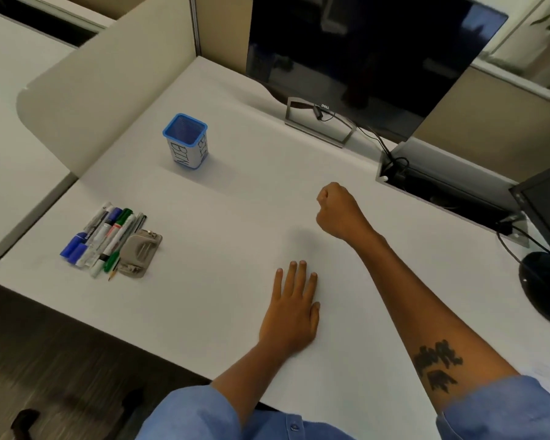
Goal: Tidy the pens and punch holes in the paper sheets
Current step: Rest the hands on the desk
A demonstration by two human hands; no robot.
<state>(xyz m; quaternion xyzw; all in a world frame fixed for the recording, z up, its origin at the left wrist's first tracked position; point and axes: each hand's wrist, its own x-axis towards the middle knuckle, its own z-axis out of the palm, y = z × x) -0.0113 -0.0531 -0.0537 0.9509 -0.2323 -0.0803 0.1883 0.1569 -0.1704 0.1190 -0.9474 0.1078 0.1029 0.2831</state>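
Several pens and markers (104,238) lie bunched side by side at the desk's left edge, a grey hole punch (139,252) touching them on the right. Beyond them the blue-rimmed cup (186,141), lettered BIN, stands upright; what it holds cannot be told. Left hand (291,308) lies flat on the white desk (235,217), fingers straight. Right hand (338,209) hovers in a fist, gripping nothing visible. Dark monitor (362,49) behind.

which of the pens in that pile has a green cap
The green-capped marker lying toward the hole punch side of the pile; its neighbours to the left have blue caps.
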